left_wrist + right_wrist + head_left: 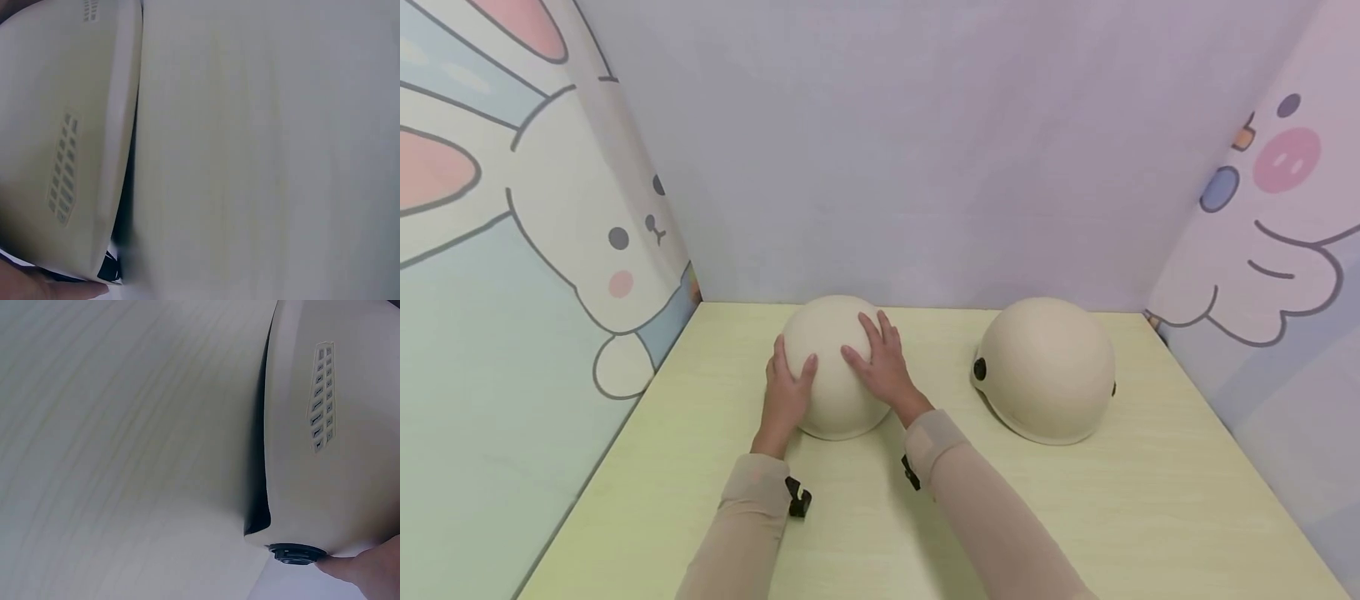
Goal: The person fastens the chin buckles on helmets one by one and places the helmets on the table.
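A cream-coloured helmet (pixel 835 400) with a smooth rounded shell sits left of centre on the table. My left hand (pixel 788 398) grips its left side, thumb on the shell. On the right side my right hand (pixel 887 367) holds it with fingers spread over the dome. In the left wrist view, the helmet's vented shell (pixel 69 81) shows, with a finger (pixel 62 290) at the rim's end. In the right wrist view, a finger (pixel 369 569) touches beside a black round fitting (pixel 297 553), below a slotted vent (pixel 322 397).
A second cream helmet (pixel 1048 371) with a black side fitting (pixel 980 369) stands to the right on the pale wood-grain table (pixel 1112 525). A plain wall covering (pixel 917 150) rises behind. Cartoon-printed panels (pixel 572 192) flank the table on both sides.
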Tool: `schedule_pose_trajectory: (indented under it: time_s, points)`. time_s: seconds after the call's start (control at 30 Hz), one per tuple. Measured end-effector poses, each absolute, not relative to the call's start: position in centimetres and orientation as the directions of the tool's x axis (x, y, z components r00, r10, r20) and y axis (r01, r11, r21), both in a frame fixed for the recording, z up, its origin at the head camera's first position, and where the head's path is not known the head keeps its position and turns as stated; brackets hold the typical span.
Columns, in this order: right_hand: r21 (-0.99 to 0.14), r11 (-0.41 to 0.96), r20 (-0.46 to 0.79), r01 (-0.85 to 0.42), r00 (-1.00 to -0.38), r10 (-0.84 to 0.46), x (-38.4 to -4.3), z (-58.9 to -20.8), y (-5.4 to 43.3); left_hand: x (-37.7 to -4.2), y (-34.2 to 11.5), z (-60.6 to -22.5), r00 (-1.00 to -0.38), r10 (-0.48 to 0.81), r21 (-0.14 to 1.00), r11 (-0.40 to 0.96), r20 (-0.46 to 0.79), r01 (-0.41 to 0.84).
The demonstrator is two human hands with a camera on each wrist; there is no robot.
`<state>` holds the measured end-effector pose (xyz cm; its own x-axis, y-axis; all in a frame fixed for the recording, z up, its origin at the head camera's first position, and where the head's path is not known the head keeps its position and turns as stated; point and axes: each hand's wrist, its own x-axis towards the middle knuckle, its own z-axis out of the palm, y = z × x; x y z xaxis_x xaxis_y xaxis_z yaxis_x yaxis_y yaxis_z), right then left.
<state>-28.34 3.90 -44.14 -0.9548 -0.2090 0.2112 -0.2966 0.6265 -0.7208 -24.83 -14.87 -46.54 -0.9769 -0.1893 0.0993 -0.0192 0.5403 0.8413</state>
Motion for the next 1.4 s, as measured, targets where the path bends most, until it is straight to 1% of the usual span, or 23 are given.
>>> schedule_pose_trajectory:
  time_s: [0.8,0.93,1.23,1.4]
  points:
    - [-0.702,0.651,0.193,-0.288,-0.957,-0.215,-29.5,-44.1,2.7,-25.8,-16.1,-46.4,-0.979,-0.19,0.844,0.534,0.069,-0.044]
    - [-0.696,0.656,0.189,-0.294,-0.955,-0.228,-29.7,-44.0,2.5,-25.9,-16.2,-46.3,-0.978,-0.195,0.845,0.534,0.08,-0.037]
    - [-0.693,0.656,0.153,-0.299,-0.95,-0.272,-29.3,-43.4,2.9,-25.8,-16.4,-46.2,-0.978,-0.186,0.824,0.566,0.093,-0.029]
    - [-0.694,0.639,0.17,-0.331,-0.938,-0.302,-29.0,-43.1,3.5,-25.6,-16.4,-45.5,-0.983,-0.159,0.794,0.608,0.089,-0.026]
